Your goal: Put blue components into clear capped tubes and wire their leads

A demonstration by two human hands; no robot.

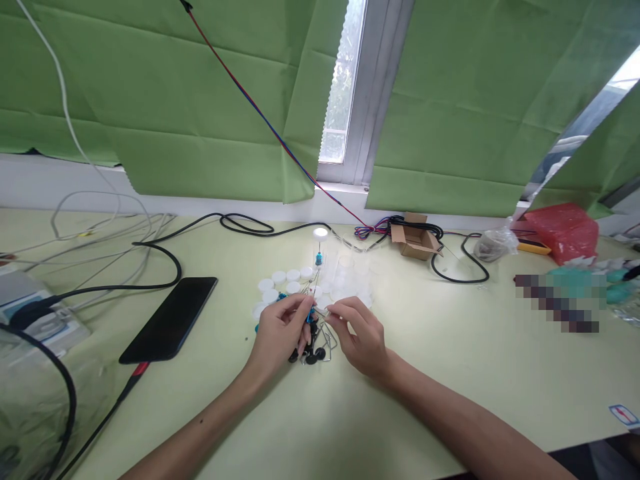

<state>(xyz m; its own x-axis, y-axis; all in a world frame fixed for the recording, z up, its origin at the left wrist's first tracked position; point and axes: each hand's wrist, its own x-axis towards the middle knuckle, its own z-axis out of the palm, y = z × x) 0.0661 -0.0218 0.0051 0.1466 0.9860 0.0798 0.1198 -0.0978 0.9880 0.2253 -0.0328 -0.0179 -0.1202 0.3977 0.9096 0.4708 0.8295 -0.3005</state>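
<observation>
My left hand [281, 325] is closed, thumb against fingers, on a small blue part [311, 315] with a thin metal rod rising from it. Facing it, my right hand [363, 338] pinches a small pale metallic piece [323, 311] close to the blue part; its exact kind is too small to make out. Under the hands lie black round knobs [320, 354] and bent metal wires [329, 341], partly hidden. Behind them are white round caps [293, 275] and clear plastic pieces [345, 283]. A small blue piece [319, 258] with a rod stands upright below a white disc [320, 233].
A black phone [170, 320] with a cable lies to the left, near a power strip [40, 320]. An opened cardboard box [415, 240] and black cables [250, 225] run along the back. A red plastic bag [563, 230] sits at the far right.
</observation>
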